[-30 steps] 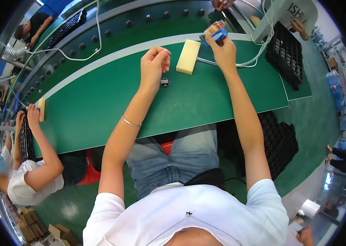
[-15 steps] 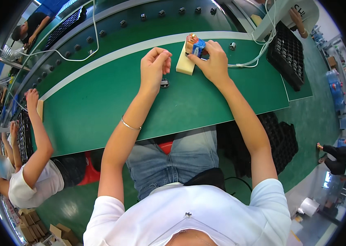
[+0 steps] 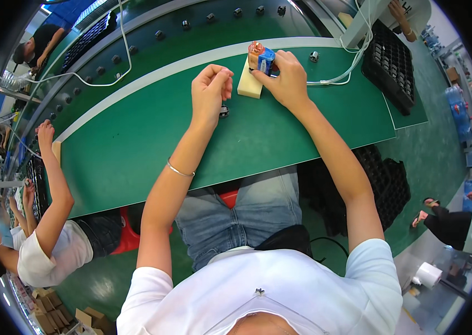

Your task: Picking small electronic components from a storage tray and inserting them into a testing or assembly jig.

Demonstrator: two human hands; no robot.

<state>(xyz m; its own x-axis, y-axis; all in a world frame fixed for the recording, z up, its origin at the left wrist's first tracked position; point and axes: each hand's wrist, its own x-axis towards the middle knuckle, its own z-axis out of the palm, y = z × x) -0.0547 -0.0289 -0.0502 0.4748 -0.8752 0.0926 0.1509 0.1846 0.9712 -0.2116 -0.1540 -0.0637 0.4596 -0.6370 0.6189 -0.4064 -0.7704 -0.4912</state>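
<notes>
My right hand (image 3: 290,81) grips a small orange-and-blue container (image 3: 265,61) with a translucent reddish top, thumb on the near side and fingers behind. The container is at the far end of a pale yellow block (image 3: 249,85) on the green table; whether it rests on the block I cannot tell. To the left, my left hand (image 3: 209,95) is held above the table with its fingers curled and pinched. Anything between those fingertips is hidden. Just beside its wrist lies a small black-and-silver part (image 3: 223,111). A similar part (image 3: 315,56) sits right of my right hand.
Beyond the table's pale rim, a green conveyor (image 3: 135,61) carries several small dark parts. A black compartment tray (image 3: 389,67) stands at the right, with white cables (image 3: 336,82) beside it. At left, a co-worker's arm (image 3: 51,167) reaches toward the conveyor.
The view has shifted slightly. Both my hands keep nearly the same pose, the right still holding the container by the block. Parts on the conveyor appear a little farther left.
</notes>
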